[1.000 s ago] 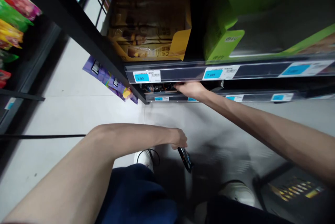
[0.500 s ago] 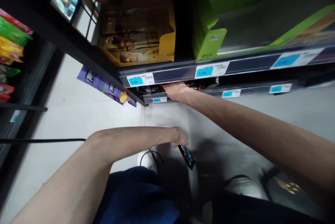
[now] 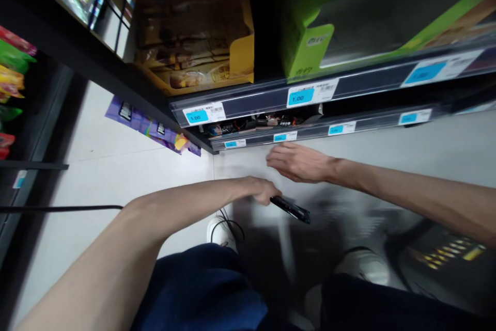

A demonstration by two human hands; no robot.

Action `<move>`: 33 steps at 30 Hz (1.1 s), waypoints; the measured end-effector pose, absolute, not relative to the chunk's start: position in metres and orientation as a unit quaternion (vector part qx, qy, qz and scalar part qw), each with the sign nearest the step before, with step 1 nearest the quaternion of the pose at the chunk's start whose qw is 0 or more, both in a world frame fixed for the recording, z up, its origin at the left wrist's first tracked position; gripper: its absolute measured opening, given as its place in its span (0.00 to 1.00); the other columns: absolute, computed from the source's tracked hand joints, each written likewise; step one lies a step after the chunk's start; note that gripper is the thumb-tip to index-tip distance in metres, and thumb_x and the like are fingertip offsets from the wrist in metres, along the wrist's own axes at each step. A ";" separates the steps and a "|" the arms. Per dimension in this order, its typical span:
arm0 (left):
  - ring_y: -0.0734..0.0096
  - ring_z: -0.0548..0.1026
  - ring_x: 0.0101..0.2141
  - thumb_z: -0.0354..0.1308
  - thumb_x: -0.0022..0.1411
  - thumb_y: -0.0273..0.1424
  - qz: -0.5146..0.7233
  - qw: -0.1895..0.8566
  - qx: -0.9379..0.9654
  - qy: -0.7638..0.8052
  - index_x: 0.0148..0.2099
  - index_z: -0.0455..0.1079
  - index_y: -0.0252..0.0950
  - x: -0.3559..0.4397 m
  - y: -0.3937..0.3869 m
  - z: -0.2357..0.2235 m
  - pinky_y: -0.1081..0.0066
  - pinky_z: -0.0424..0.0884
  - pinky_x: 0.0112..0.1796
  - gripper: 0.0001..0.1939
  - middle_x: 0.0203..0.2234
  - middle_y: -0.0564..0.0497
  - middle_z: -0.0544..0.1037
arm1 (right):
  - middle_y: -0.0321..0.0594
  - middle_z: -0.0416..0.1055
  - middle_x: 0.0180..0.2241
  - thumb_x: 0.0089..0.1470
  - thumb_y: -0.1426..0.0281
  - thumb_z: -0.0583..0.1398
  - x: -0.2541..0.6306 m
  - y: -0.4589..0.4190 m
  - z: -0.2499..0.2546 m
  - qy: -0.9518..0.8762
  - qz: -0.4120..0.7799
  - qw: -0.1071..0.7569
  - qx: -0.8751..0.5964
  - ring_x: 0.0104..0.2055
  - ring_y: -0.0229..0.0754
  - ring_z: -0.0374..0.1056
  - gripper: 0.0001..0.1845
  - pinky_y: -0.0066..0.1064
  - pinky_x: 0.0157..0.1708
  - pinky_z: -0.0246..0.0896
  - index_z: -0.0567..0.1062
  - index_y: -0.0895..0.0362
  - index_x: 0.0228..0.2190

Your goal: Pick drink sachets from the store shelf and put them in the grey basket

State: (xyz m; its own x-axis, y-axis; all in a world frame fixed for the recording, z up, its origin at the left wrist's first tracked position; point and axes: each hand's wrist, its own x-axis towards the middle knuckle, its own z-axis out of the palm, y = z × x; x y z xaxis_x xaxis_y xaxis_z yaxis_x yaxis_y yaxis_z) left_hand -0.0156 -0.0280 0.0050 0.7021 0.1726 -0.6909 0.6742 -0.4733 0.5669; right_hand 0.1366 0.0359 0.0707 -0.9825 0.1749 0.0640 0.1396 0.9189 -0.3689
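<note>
Currently, far left: bright snack bags [image 3: 11, 70].
Beside the shelf post: purple packets [image 3: 141, 124].
Upper shelf: yellow box [image 3: 242, 57] of wrapped snacks.
Lower shelf [image 3: 263, 139]: dark packets [image 3: 284, 120].
Left hand [image 3: 265, 191]: fingers closed on one end of a black packet [image 3: 290, 209], held out above the floor [image 3: 248, 166].
Right hand [image 3: 299, 161]: empty, fingers loosely extended near the lower shelf's edge.
Upper right: green box [image 3: 310, 54].

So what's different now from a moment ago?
The right hand has come out of the lower shelf and is now in front of it, with nothing visible in it. The dark packet in the left hand has swung to lie flatter, its far end rightward. The left hand still grips it; the yellow box stays put above.
</note>
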 end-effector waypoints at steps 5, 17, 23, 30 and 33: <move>0.64 0.76 0.37 0.55 0.43 0.20 -0.171 0.630 0.661 0.370 0.43 0.72 0.36 -0.023 -0.012 -0.003 0.71 0.69 0.33 0.22 0.35 0.49 0.78 | 0.51 0.76 0.38 0.65 0.59 0.46 0.206 0.013 0.031 -0.811 0.445 -0.068 -0.373 0.41 0.48 0.71 0.23 0.41 0.44 0.65 0.76 0.58 0.37; 0.60 0.77 0.43 0.69 0.45 0.29 0.048 0.789 0.443 0.422 0.43 0.74 0.31 -0.015 0.002 0.026 0.64 0.71 0.43 0.20 0.42 0.40 0.80 | 0.52 0.76 0.40 0.47 0.49 0.66 0.217 0.059 0.051 -0.453 0.743 0.105 -0.481 0.35 0.45 0.75 0.28 0.34 0.34 0.75 0.74 0.61 0.38; 0.59 0.77 0.42 0.72 0.46 0.36 0.082 0.791 0.433 0.425 0.43 0.72 0.30 -0.017 -0.003 0.026 0.62 0.71 0.41 0.24 0.43 0.37 0.79 | 0.41 0.75 0.31 0.36 0.60 0.74 0.207 0.056 0.043 -0.479 0.686 0.147 -0.528 0.28 0.39 0.73 0.33 0.31 0.27 0.74 0.68 0.59 0.41; 0.70 0.73 0.34 0.69 0.49 0.39 0.095 0.765 0.476 0.423 0.41 0.70 0.32 -0.015 -0.005 0.016 0.70 0.67 0.34 0.21 0.34 0.47 0.76 | 0.36 0.73 0.26 0.41 0.75 0.71 0.198 0.054 0.047 -0.472 0.671 0.150 -0.551 0.26 0.35 0.70 0.20 0.25 0.28 0.71 0.69 0.59 0.35; 0.74 0.68 0.30 0.68 0.50 0.41 0.113 0.754 0.501 0.411 0.41 0.68 0.33 -0.017 -0.004 0.013 0.73 0.64 0.32 0.22 0.30 0.53 0.71 | 0.36 0.74 0.31 0.37 0.84 0.68 0.203 0.055 0.043 -0.467 0.691 0.169 -0.526 0.29 0.36 0.72 0.25 0.25 0.29 0.71 0.69 0.59 0.37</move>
State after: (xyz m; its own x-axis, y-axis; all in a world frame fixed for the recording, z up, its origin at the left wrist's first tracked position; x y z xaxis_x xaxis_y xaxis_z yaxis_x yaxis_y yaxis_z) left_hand -0.0167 -0.0035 0.0126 0.6374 0.5812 -0.5059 0.2408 0.4735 0.8473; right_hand 0.2029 0.0553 0.0427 -0.3896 0.7243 -0.5688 0.2571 -0.5075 -0.8224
